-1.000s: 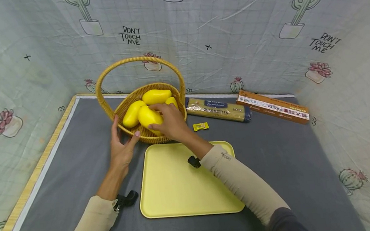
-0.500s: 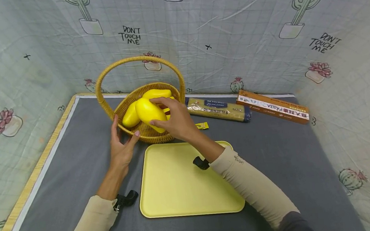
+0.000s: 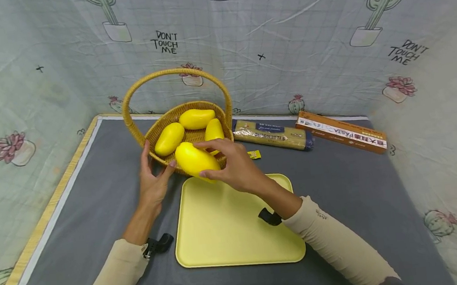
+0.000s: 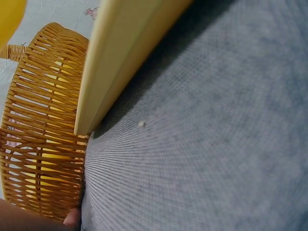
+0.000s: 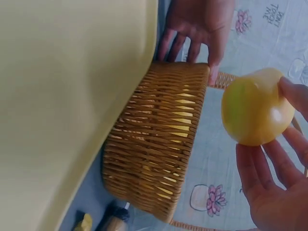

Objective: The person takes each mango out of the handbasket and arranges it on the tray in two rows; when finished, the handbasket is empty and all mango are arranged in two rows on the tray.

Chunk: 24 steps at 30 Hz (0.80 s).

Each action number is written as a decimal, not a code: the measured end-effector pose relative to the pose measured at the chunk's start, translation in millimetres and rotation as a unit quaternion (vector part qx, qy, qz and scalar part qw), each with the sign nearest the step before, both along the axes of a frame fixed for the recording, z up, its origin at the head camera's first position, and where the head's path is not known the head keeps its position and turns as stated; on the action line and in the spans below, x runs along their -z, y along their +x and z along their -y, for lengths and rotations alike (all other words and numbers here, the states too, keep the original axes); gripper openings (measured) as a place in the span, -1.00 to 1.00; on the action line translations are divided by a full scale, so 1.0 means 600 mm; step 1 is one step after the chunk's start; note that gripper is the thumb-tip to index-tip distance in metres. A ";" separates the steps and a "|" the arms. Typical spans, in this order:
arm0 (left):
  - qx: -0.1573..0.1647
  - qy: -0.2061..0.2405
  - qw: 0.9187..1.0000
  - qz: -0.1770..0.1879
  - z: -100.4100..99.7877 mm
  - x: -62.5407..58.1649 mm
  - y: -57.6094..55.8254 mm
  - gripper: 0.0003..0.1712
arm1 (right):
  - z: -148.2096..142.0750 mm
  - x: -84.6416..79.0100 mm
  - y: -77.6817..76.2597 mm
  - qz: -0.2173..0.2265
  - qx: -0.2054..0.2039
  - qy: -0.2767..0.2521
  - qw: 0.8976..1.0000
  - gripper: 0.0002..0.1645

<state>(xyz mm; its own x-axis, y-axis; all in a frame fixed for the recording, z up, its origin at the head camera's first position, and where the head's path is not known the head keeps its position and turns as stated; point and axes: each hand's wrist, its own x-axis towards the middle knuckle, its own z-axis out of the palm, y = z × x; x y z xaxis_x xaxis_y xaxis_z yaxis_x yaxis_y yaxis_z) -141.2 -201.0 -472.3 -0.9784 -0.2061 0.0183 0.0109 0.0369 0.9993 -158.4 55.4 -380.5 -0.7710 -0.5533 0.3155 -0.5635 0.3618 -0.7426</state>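
Observation:
My right hand (image 3: 235,165) pinches a yellow mango (image 3: 195,159) between thumb and fingers, over the front rim of the wicker basket (image 3: 197,104) and the tray's back edge. In the right wrist view the held mango (image 5: 257,108) has a greenish patch, with fingertips around its lower side. Three other mangoes (image 3: 169,139) lie inside the basket. At the basket's left front, my left hand (image 3: 152,186) rests on the side with fingers extended and thumb at the rim; the right wrist view shows those fingers (image 5: 192,50) against the weave.
A pale yellow tray (image 3: 236,224) lies in front of the basket. To the right are a small yellow packet (image 3: 256,155), a spaghetti pack (image 3: 273,134) and a brown pasta box (image 3: 341,131). The basket's tall handle (image 3: 172,71) arches above it. Printed cloth walls (image 3: 259,29) enclose the table.
My right hand has lifted the mango from among the others and brought it toward me and right, to the basket's front rim. My left hand has stayed at the basket.

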 end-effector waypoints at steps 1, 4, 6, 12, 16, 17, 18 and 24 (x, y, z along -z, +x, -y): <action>0.000 0.001 1.000 -0.001 -0.001 0.001 0.000 0.17 | -0.004 0.002 0.004 -0.002 -0.005 0.004 1.000 -0.23; -0.003 0.002 1.000 -0.005 -0.002 0.003 -0.001 0.16 | -0.012 0.010 0.013 -0.004 -0.019 0.015 1.000 -0.23; -0.004 0.001 1.000 -0.008 -0.002 0.004 -0.001 0.15 | -0.016 0.014 0.018 0.001 -0.029 0.023 0.999 -0.23; 0.000 0.003 1.000 -0.012 -0.001 0.004 -0.001 0.15 | -0.025 0.033 0.031 0.008 -0.064 0.062 0.996 -0.23; 0.003 0.004 1.000 -0.013 -0.001 0.004 -0.001 0.14 | -0.025 0.046 0.036 -0.007 -0.088 0.092 0.992 -0.23; 0.004 0.006 1.000 -0.014 -0.001 0.004 -0.001 0.14 | -0.024 0.049 0.037 -0.010 -0.092 0.100 0.991 -0.23; 0.004 0.008 1.000 -0.014 -0.001 0.003 -0.001 0.14 | -0.023 0.052 0.038 -0.011 -0.094 0.109 0.990 -0.23; 0.004 0.012 1.000 -0.011 -0.001 0.005 -0.001 0.13 | -0.015 0.071 0.043 -0.002 -0.093 0.151 0.984 -0.25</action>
